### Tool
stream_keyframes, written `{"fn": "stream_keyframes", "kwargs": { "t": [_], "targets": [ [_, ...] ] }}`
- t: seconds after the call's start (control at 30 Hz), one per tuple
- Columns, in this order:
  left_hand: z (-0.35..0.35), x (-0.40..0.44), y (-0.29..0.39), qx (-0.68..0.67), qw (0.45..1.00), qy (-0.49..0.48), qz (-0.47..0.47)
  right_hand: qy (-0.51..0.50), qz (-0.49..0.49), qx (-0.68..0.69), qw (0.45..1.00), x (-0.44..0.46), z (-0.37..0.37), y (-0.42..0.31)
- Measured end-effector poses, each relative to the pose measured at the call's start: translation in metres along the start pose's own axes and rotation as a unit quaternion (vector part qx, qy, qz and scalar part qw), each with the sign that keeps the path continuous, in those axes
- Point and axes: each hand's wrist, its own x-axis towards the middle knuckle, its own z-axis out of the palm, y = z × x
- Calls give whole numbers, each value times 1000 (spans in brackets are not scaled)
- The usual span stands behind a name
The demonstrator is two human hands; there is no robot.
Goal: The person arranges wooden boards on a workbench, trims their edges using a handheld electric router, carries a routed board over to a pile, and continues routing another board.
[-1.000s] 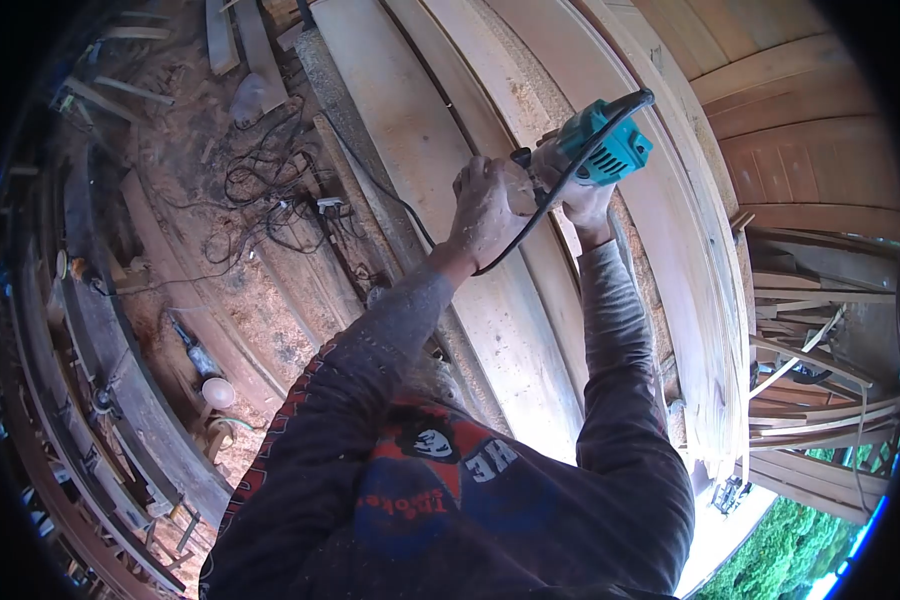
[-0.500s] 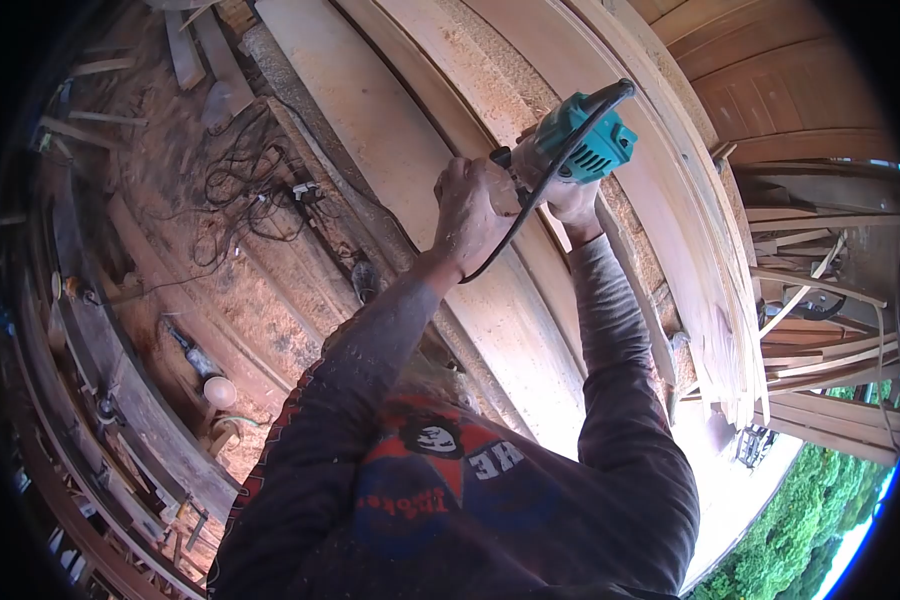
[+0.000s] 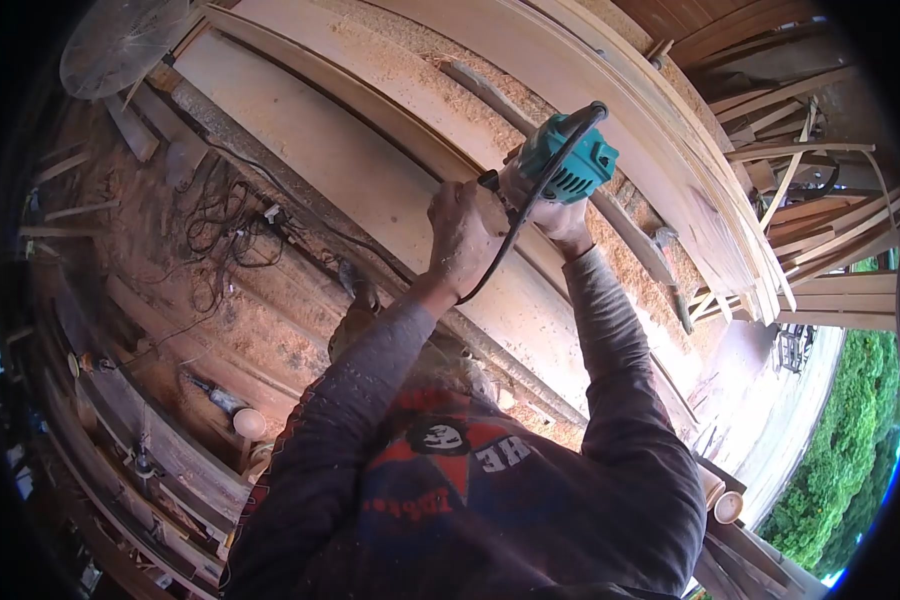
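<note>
A teal power tool with a black cord, by its look a router (image 3: 568,160), stands over the edge of a long wooden plank (image 3: 340,190). My left hand (image 3: 460,238) is closed at its left side, fingers curled by a black knob. My right hand (image 3: 564,224) wraps round the near side of the body, its fingers partly hidden by the housing. The cord loops from the top of the tool down past my left wrist. The cutting end under the tool is hidden.
Sawdust and a loose grey stick (image 3: 635,240) lie beyond the tool. Stacked thin boards (image 3: 740,240) stand at right. A tangled cable (image 3: 225,235) and another power tool (image 3: 228,402) lie on the sawdust-covered floor at left. Cut timber (image 3: 810,200) is piled at far right.
The view has turned, so the planks slant more across it. Both hands have moved the router along the plank edge towards the right, past more of the grey stick.
</note>
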Motion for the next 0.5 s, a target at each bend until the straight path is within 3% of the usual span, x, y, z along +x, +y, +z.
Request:
{"fn": "stream_keyframes", "kwargs": {
  "t": [0.1, 0.2, 0.23, 0.33, 0.4, 0.43, 0.5],
  "targets": [
    [29, -26, 19, 8, 999, -12, 48, -15, -38, -128, 991, -38, -35, -10],
    [47, -50, 42, 13, 996, -46, 77, 26, -23, -52, 998, -83, -52, -27],
    [49, -57, 48, 2, 994, -73, 77, -9, -10, -163, 987, -99, -69, -29],
    [63, -77, 66, -49, 989, -80, 116, 31, 33, -127, 991, -128, -88, -52],
    [75, -85, 80, -86, 980, -165, 75, 101, 18, -240, 965, -153, -97, -59],
    [78, -94, 86, -71, 982, -137, 111, 122, 33, -233, 964, -162, -102, -66],
    [76, -105, 92, -85, 971, -194, 113, 172, 42, -229, 957, -170, -100, -88]
  ]
}}
